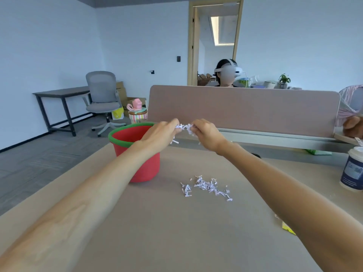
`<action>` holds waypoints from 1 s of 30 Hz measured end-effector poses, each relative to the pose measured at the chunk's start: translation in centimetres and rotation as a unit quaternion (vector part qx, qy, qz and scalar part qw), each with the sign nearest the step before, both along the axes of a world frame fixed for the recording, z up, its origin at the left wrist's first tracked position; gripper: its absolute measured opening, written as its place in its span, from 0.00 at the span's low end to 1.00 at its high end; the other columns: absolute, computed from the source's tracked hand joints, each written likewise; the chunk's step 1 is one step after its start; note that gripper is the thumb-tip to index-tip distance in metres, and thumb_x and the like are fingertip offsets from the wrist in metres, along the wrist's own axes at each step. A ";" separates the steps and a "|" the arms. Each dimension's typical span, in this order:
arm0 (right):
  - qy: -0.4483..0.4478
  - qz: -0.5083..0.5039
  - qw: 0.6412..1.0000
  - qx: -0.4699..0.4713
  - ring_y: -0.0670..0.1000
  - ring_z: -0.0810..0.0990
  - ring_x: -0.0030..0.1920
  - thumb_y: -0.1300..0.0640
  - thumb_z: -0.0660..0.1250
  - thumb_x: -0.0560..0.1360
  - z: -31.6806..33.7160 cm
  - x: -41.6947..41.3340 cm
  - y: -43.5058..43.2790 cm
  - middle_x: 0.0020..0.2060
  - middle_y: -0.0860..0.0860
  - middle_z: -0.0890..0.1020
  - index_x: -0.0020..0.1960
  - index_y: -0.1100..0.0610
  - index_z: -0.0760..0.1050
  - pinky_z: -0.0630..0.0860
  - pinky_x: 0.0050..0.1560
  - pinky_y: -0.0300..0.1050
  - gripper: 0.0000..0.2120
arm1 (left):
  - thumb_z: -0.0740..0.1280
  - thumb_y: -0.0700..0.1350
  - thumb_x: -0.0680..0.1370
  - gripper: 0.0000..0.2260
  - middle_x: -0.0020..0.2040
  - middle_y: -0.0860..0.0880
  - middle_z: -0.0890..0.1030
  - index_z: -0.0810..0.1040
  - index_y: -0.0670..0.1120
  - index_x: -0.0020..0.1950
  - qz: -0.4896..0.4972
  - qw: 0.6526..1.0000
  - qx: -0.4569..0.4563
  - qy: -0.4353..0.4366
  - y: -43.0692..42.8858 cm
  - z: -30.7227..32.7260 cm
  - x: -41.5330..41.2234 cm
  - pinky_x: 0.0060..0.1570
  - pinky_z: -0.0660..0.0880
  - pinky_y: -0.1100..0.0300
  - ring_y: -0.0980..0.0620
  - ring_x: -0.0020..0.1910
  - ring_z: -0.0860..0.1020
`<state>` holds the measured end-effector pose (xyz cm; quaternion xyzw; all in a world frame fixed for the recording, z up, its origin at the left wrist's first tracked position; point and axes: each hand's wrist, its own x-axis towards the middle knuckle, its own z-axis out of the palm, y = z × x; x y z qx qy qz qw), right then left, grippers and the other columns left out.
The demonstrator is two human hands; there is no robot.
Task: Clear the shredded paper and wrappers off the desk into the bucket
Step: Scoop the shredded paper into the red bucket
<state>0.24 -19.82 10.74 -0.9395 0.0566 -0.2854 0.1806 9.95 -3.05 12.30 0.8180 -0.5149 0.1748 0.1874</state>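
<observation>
Holding a clump of shredded paper [184,128] btwn both hands, raised above the far part of the desk [157,222], just right of the bucket. Left hand [160,135] fingers curled, pinched on the left end of the clump; right hand [206,134] likewise closed on the right end. A few strips dangle below the left hand, w/ one or two loose under the right.

Head view, only cam. Red bucket [146,165] w/ green rim stands on the desk at the far-left edge, upright, open top; left forearm crosses in front of it. Inside not visible, can't tell contents.

Second lot of shredded paper, a scattered pile [207,187], lies flat on the desk near centre, right of the bucket and apart from it, nearer than the hands.

Yellow wrapper [287,228] on the desk near-right, partly hidden by the right forearm. Paper cup [352,169] w/ white lid, dark blue sleeve, at the right edge of the desk, upright.

Far side: pink-brown divider panel [243,110] runs across behind the desk; another person wearing a white headset [228,70] sits beyond it. Grey office chair [103,99] and dark side table [60,94] far left by the wall. Pink bottle [137,106] on a striped stool behind the bucket.
</observation>
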 end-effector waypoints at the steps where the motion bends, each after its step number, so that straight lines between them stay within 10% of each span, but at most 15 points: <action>1: -0.004 0.009 1.000 -0.004 0.56 0.74 0.47 0.60 0.57 0.79 1.1 1.2 0.5 0.45 0.59 0.78 0.45 0.60 0.74 0.73 0.49 0.51 0.09 | 0.58 0.49 0.82 0.10 0.41 0.37 0.78 0.67 0.43 0.50 0.016 1.000 -0.005 -0.010 0.6 1.1 0.7 0.36 0.67 0.49 0.35 0.39 0.74; 18: 0.166 0.078 0.982 -0.051 0.59 0.77 0.53 0.57 0.61 0.78 2.7 16.6 9.5 0.52 0.58 0.80 0.53 0.59 0.77 0.72 0.51 0.49 0.08 | 0.59 0.53 0.81 0.11 0.47 0.41 0.77 0.65 0.48 0.44 0.163 0.980 0.111 0.027 8.6 1.7 12.9 0.39 0.69 0.49 0.39 0.48 0.76; 30: 0.135 0.071 0.985 -0.081 0.54 0.79 0.54 0.58 0.66 0.76 3.4 14.6 8.0 0.54 0.53 0.83 0.56 0.56 0.78 0.74 0.56 0.48 0.10 | 0.65 0.57 0.76 0.15 0.58 0.47 0.79 0.75 0.50 0.59 0.143 0.980 0.135 0.017 7.3 1.6 13.2 0.52 0.76 0.48 0.45 0.57 0.77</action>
